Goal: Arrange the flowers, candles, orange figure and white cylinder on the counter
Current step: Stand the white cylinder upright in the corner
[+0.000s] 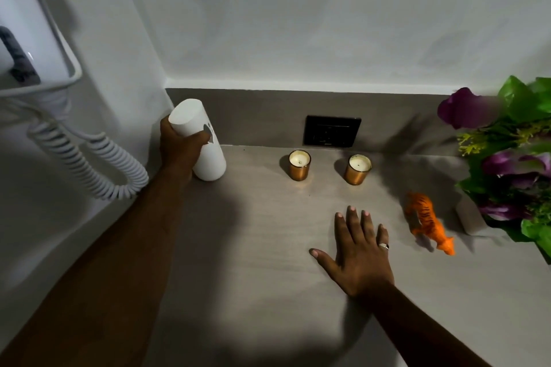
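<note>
Counter [268, 292] held purple flowers [507, 164] at right. Left hand [180, 147] gripped a plain white cylinder [198, 140], tilted, at back left. Right hand [360, 253] lay flat, fingers spread. Striped orange figure [429, 222] stood beside it; two copper candles [299, 164] stood behind.

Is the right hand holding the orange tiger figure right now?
No. The right hand lies flat and open on the counter, while the orange tiger figure stands apart from it, untouched, to its right.
</note>
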